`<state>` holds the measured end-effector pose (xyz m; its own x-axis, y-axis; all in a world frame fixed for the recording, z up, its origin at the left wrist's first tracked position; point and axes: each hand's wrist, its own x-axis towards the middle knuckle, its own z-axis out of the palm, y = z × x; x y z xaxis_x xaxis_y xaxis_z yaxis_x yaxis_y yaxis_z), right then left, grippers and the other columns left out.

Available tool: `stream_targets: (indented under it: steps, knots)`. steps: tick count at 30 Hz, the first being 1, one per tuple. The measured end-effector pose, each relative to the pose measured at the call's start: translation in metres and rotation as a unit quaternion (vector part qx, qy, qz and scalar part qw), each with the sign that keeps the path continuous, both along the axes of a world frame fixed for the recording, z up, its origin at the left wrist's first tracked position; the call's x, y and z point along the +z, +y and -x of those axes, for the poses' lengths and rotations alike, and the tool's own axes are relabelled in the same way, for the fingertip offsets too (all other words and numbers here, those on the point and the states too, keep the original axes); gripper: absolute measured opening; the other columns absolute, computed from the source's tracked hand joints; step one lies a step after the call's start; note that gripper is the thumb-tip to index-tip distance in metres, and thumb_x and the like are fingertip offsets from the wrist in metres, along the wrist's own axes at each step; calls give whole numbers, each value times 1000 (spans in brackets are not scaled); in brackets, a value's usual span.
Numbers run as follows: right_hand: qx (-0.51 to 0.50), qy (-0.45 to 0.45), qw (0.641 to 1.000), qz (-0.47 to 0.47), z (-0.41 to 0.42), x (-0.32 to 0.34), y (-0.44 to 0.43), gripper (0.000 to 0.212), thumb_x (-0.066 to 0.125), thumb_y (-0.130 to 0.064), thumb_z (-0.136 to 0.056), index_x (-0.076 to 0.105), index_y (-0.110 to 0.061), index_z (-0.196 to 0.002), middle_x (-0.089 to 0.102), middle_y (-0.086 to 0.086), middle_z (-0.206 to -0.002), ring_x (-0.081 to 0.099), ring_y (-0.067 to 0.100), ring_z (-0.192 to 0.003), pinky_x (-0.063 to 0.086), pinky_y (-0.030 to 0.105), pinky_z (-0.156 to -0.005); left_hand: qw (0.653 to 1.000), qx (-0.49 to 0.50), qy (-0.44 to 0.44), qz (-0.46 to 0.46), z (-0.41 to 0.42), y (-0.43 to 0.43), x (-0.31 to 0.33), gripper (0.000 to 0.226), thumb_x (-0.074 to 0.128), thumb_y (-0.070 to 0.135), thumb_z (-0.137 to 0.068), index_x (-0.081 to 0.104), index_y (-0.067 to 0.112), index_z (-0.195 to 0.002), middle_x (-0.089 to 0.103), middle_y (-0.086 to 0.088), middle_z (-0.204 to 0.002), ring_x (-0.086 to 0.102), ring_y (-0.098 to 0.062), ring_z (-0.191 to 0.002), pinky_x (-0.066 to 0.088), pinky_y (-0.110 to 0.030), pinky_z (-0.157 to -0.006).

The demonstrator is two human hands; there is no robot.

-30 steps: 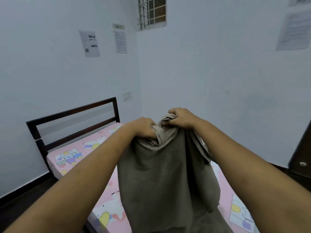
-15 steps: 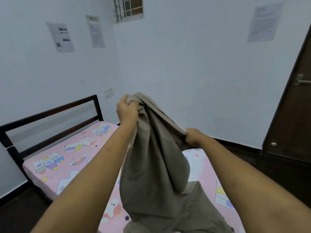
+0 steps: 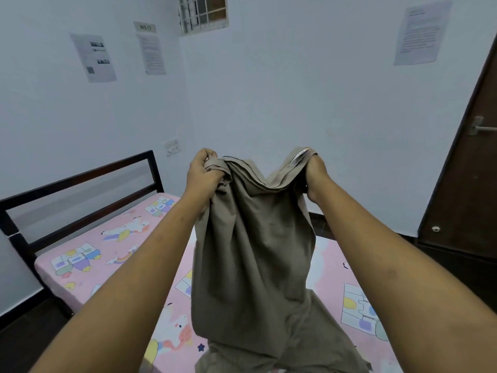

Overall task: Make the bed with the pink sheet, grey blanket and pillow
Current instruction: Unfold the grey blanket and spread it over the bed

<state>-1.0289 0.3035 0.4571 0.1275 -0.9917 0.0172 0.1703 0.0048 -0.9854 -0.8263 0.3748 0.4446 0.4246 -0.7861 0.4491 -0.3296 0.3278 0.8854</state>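
Over pink sheet [image 3: 107,254], left hand [image 3: 203,172], right hand [image 3: 316,172] gripping limp grey blanket [image 3: 255,251]

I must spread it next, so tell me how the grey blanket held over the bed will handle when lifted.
Likely floppy: the grey blanket sags between the left hand and right hand and hangs in folds. Probably light: it bunches small in both grips. Its lower end lies on the pink sheet, so it may drag.

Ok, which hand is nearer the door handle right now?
Right. The right hand grips the grey blanket left of and below the door handle; the left hand grips it farther left, toward the headboard.
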Motion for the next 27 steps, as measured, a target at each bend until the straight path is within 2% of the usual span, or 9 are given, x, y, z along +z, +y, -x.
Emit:
stream_targets:
  steps: [4, 7, 9, 12, 16, 19, 21, 23, 27]
  knots:
    - [103, 115, 987, -42, -18, -25, 6, 40, 34, -52, -96, 58, -21, -87, 63, 6, -89, 58, 13, -76, 46, 22, -64, 999, -18, -27, -3, 15, -3, 4, 19, 44, 6, -67, 45, 23, -75, 42, 3, -64, 38, -13, -58, 34, -22, -52]
    - [214, 212, 951, -74, -33, -49, 12, 66, 41, -76, -72, 64, -27, -110, 65, 6, -119, 57, 26, -115, 43, 48, -99, 999, -15, -45, 2, 30, -8, 3, 20, 45, 4, -70, 48, 22, -78, 46, 6, -65, 40, -14, -60, 36, -20, -54]
    - [254, 197, 944, -72, -34, -52, 22, 45, 38, -62, -86, 63, -32, -108, 66, -1, -117, 58, 24, -113, 45, 47, -92, 997, 8, -70, 4, 36, -8, 1, 21, 51, 0, -76, 51, 19, -85, 52, 5, -71, 44, -13, -64, 38, -16, -54]
    - [265, 172, 948, -43, -29, -58, 24, 32, 40, -45, -94, 62, -23, -101, 66, 6, -99, 62, 26, -90, 49, 41, -74, 982, 67, -178, -3, 30, -4, -2, 14, 57, 8, -80, 54, 16, -91, 56, 6, -77, 51, -15, -72, 39, -20, -63]
    - [198, 209, 958, 15, -28, -55, 17, 41, 57, -45, -86, 63, -8, -100, 66, 21, -92, 64, 33, -84, 46, 39, -73, 951, 118, -283, -48, 10, 0, -10, 20, 60, 15, -80, 54, 13, -99, 63, -8, -87, 55, -30, -83, 41, -32, -69]
    - [92, 210, 971, 68, -17, -45, 10, 20, 54, -24, -93, 65, -10, -85, 65, 10, -77, 61, 21, -72, 44, 24, -63, 935, 63, -348, -40, -2, 5, -12, 36, 62, 28, -75, 54, 11, -106, 65, -11, -91, 58, -29, -82, 40, -28, -69]
    - [-7, 195, 977, 85, -4, -39, -1, 19, 50, -17, -93, 62, -16, -78, 62, 2, -72, 59, 19, -73, 44, 24, -64, 895, -15, -435, -94, -10, 9, -14, 54, 58, 41, -68, 51, 14, -115, 64, -8, -94, 59, -28, -86, 42, -29, -72]
    - [-54, 126, 989, 63, 11, -30, -6, 22, 48, -18, -94, 59, -17, -76, 62, 1, -75, 59, 20, -77, 45, 27, -67, 828, -55, -529, -177, -17, 9, -20, 57, 62, 40, -72, 49, 18, -123, 64, -6, -104, 58, -28, -98, 44, -32, -81]
    - [-57, 33, 998, 7, 21, -15, -10, 19, 43, -22, -96, 58, -23, -85, 61, -1, -81, 52, 14, -67, 41, 25, -59, 697, -34, -661, -276, -21, 5, -32, 31, 60, 35, -79, 60, 20, -106, 63, -2, -107, 58, -23, -102, 43, -29, -76]
